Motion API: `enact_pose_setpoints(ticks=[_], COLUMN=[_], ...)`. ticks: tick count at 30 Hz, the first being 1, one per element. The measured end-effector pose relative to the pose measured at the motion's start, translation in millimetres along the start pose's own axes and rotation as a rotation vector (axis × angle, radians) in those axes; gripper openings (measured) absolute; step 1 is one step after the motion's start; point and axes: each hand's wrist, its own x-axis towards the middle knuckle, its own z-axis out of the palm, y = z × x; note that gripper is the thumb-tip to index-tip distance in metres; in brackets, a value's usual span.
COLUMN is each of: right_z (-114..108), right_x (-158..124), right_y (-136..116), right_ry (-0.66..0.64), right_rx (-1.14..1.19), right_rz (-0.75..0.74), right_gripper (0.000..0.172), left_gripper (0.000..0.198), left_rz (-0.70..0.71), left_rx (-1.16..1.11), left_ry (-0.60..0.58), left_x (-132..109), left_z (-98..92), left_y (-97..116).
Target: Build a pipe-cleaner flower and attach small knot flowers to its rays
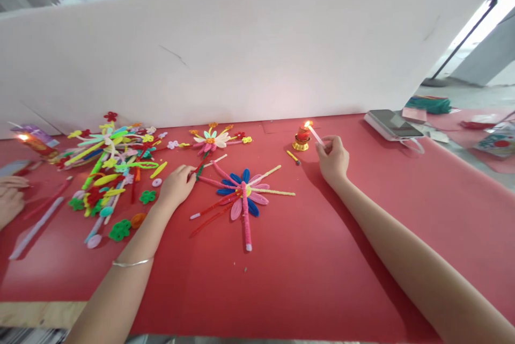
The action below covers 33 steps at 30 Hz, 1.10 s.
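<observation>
My right hand pinches a pale, translucent glue stick, its tip at the flame of a lit red candle on a small gold stand. My left hand is closed around a red and green pipe-cleaner stem, which leads up toward a pink and white fuzzy flower. Between my hands lies a larger pipe-cleaner flower with blue and pink petals and several long arms. Beside the candle is a short yellow stick with a dark end.
A heap of coloured pipe-cleaner pieces covers the left of the red table. Another person's hand rests at the far left, near a second lit candle. A white board stands behind; a phone lies at right.
</observation>
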Motion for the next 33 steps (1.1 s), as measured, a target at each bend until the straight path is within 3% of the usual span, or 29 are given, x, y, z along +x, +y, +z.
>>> enact_pose_setpoints(ticks=[33], right_z=[-4.6], right_x=[1.9], right_y=[-0.8], right_ry=[0.131], right_rx=[0.010], right_rz=[-0.113], right_gripper=[0.025], left_gripper=[0.024], left_rz=[0.014], left_rx=[-0.034], left_ry=[0.011], left_x=[-0.7], left_z=[0.0], left_y=[-0.2])
